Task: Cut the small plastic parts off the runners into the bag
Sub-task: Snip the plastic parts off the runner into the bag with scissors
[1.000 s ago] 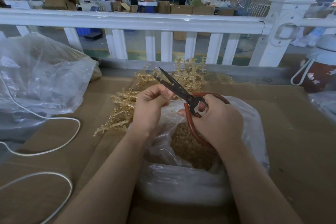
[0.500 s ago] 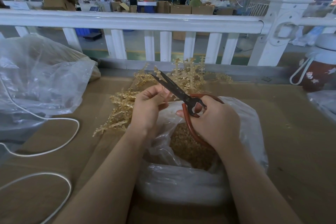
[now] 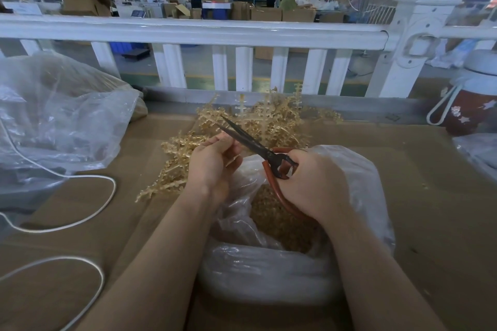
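Note:
A clear plastic bag (image 3: 363, 188) stands open on the cardboard-covered table, holding a heap of small tan cut parts (image 3: 279, 220). Above its mouth my right hand (image 3: 314, 185) grips the red handles of dark-bladed scissors (image 3: 250, 142), whose blades point up and left and are nearly closed. My left hand (image 3: 212, 164) pinches a thin tan runner piece right at the blades; the piece is mostly hidden by my fingers. Behind both hands lies a pile of tan runners (image 3: 269, 118) with parts still on them.
A large crumpled clear bag (image 3: 59, 115) fills the left side. A white cord (image 3: 80, 223) loops over the table at the left. A red and white bottle (image 3: 470, 105) stands at the far right. A white railing (image 3: 188, 32) runs behind the table.
The scissor blades, open a second ago, have closed almost fully beside my left fingers. Both hands stayed over the bag's mouth.

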`<state>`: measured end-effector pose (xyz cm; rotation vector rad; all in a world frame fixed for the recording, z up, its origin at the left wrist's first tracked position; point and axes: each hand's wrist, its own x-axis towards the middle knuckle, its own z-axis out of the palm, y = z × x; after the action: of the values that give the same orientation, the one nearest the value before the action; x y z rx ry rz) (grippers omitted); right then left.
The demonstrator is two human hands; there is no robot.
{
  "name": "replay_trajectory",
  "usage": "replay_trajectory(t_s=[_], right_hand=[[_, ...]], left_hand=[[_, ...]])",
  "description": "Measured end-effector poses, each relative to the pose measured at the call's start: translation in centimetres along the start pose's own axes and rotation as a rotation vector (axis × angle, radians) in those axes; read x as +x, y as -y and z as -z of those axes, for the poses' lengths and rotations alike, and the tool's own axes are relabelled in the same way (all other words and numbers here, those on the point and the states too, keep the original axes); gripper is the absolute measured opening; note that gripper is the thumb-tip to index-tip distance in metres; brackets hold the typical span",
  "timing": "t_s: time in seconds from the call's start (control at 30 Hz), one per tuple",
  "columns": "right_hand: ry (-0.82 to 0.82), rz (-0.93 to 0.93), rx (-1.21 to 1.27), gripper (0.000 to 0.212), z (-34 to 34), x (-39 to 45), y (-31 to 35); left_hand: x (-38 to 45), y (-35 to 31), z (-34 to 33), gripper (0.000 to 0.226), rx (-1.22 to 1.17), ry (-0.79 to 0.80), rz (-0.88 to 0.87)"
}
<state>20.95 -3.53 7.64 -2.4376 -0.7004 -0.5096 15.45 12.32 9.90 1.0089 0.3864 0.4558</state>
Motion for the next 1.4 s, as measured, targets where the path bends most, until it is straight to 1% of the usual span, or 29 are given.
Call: replay_trajectory(t_s=[0.1,0.23,0.33,0.43,0.5,0.6,0.7,0.83,0.9,0.97,1.03,1.1,1.13,1.2,1.27,1.33,1.4], right_hand=[[0.017,-0.104,0.135,0.045,0.0,0.3,-0.1],[-0.023,-0.247,0.525,0.026,0.6,0.6,0.1],[0.022,-0.270,0.747,0.020,1.0,0.5,0.6],[0.053,-0.273,0.799,0.021,1.2,0.5,0.8],[0.075,-0.284,0.806,0.016,1.3,0.5,1.0],[0.052,-0.287,0.841,0.007,1.4,0.5,1.1],[0.004,-0.266,0.798,0.006,1.5,0.5,1.1],[0.000,-0.238,0.782,0.020,1.6,0.5,1.2],[0.000,-0.234,0.749,0.020,1.6,0.5,1.2],[-0.016,-0.251,0.718,0.018,1.4,0.5,1.1],[-0.060,-0.265,0.664,0.018,1.1,0.4,1.0],[-0.153,-0.251,0.558,0.027,0.9,0.2,0.8],[-0.213,-0.229,0.508,0.032,0.9,0.0,0.8],[-0.325,-0.162,0.464,0.040,1.0,-0.2,0.9],[-0.386,-0.091,0.423,0.045,1.0,-0.2,1.0],[-0.380,-0.013,0.341,0.049,0.9,-0.3,0.9],[-0.353,0.051,0.242,0.047,0.7,-0.5,0.8]], left_hand=[[-0.2,0.0,-0.1,0.012,0.064,0.089,-0.017],[-0.4,0.2,-0.3,0.011,0.206,0.187,-0.036],[-0.5,0.4,-0.3,0.008,0.223,0.232,-0.031],[-0.8,0.5,-0.4,0.005,0.234,0.276,-0.039],[-0.8,0.5,-0.5,0.012,0.250,0.299,-0.040],[-0.9,0.5,-0.6,0.012,0.270,0.316,-0.044],[-1.0,0.5,-0.7,0.010,0.273,0.297,-0.066],[-0.7,0.5,-0.7,0.011,0.243,0.244,-0.090],[-0.5,0.5,-0.6,0.012,0.219,0.222,-0.102],[-0.4,0.6,-0.6,0.008,0.194,0.204,-0.113],[-0.4,0.6,-0.5,0.007,0.173,0.168,-0.122],[-0.4,0.5,-0.5,0.014,0.156,0.123,-0.140],[-0.4,0.4,-0.5,0.017,0.148,0.105,-0.150],[-0.4,0.3,-0.5,0.015,0.130,0.084,-0.160],[-0.5,0.4,-0.6,0.012,0.127,0.071,-0.166],[-0.5,0.4,-0.6,0.016,0.133,0.056,-0.166],[-0.4,0.4,-0.4,0.019,0.146,0.040,-0.161]])
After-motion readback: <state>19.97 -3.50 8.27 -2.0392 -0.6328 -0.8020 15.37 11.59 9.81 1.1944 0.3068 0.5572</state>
